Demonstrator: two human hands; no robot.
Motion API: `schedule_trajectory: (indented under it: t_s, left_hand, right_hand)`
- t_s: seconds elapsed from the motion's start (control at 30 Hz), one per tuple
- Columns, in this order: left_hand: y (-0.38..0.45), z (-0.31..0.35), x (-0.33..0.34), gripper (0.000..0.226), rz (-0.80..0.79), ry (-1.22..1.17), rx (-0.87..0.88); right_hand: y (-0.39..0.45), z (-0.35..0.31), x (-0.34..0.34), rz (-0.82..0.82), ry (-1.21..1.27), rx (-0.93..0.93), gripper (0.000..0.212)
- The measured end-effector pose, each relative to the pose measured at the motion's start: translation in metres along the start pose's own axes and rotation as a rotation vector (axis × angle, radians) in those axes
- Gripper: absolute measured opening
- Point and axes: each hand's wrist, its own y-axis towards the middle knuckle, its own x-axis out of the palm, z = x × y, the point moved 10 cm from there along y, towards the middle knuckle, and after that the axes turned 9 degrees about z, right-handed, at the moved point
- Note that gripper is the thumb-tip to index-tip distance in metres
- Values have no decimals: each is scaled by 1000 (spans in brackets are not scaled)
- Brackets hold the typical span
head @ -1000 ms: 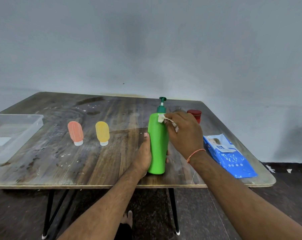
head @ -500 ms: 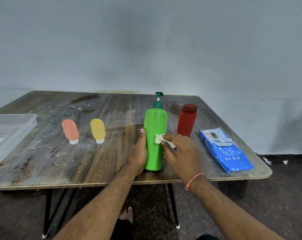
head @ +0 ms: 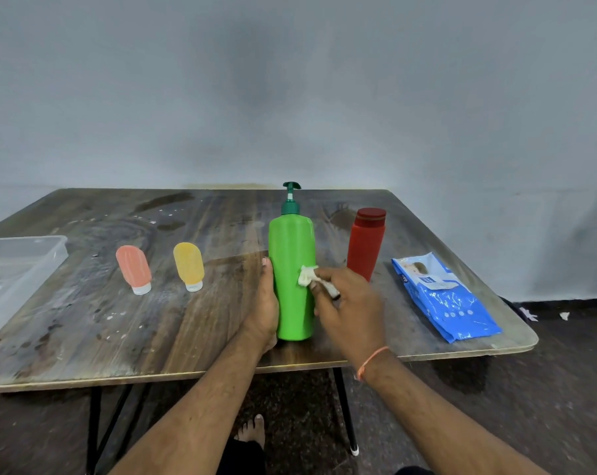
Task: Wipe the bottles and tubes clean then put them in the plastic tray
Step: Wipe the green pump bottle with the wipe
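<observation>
A tall green pump bottle (head: 291, 265) stands upright near the table's front edge. My left hand (head: 264, 310) grips its left side low down. My right hand (head: 348, 303) pinches a small white wipe (head: 306, 275) and presses it against the bottle's right side at mid height. Behind my right hand a red bottle (head: 365, 243) with a red cap stands upright. To the left, a pink tube (head: 134, 269) and a yellow tube (head: 189, 266) lie on the table, caps toward me. The clear plastic tray (head: 50, 255) sits at the far left, partly cut off.
A blue pack of wipes (head: 444, 299) lies flat at the table's right end. The wooden table (head: 187, 337) is stained and speckled with white spots. Black metal legs and a bare foot show below the front edge. A grey wall stands behind.
My right hand has slid the wipe down from the bottle's shoulder near the pump to its middle. The red bottle has come out from behind that hand. My left hand keeps its grip.
</observation>
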Motion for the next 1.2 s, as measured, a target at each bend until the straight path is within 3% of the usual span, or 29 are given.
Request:
schedule_trajectory:
  t_s: [0.2, 0.53, 0.8, 1.2]
  left_hand:
    - [-4, -1, 1, 87, 14, 13, -41]
    - [-10, -5, 19, 95, -228, -47, -124]
    - [-5, -4, 19, 95, -225, -12, -70]
    - [-12, -7, 20, 97, -227, 20, -109]
  right_hand:
    - [-6, -5, -8, 8, -49, -33, 15]
    - [51, -1, 0, 65, -49, 26, 18]
    - [3, -1, -9, -3, -78, -13, 16]
    - [88, -2, 0, 80, -33, 81, 16]
